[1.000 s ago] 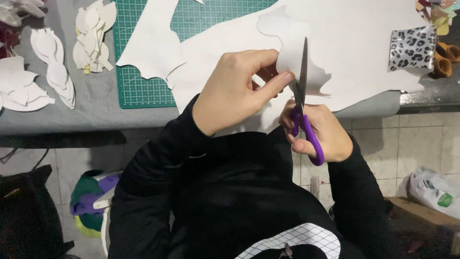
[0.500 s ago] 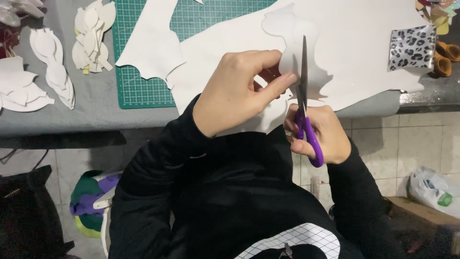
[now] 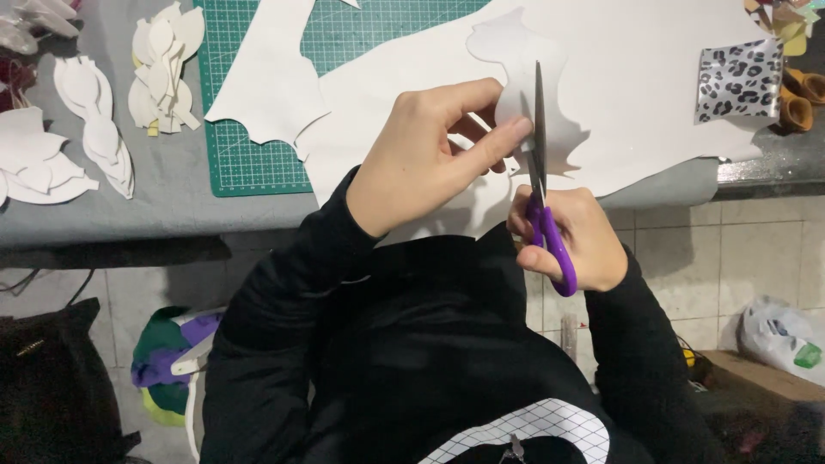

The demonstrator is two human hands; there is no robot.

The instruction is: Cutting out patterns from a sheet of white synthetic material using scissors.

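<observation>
Left hand (image 3: 430, 155) pinches a white sheet (image 3: 619, 94) between thumb and forefinger, right beside the blades, and the right hand (image 3: 571, 236) is closed through the purple handles of a pair of scissors (image 3: 540, 163) whose blades stand nearly shut along a wavy outline. The sheet lies over the front edge of the worktop (image 3: 155, 206) and hangs a little past it toward the person. It looks thin, light and limp rather than stiff, more like soft foam or felt than card, so it probably sags wherever it is not held; the best grip seems to be close to the cut line, where the left fingers already keep it taut. It should not be fragile, though a hard tug could crease or tear the narrow lobes. Under its far side lies a green cutting mat (image 3: 258, 163). Toward the worktop's left edge sit heaps of white petal-shaped cutouts (image 3: 163, 73). Near the right edge rests a leopard-print piece (image 3: 739, 82).
</observation>
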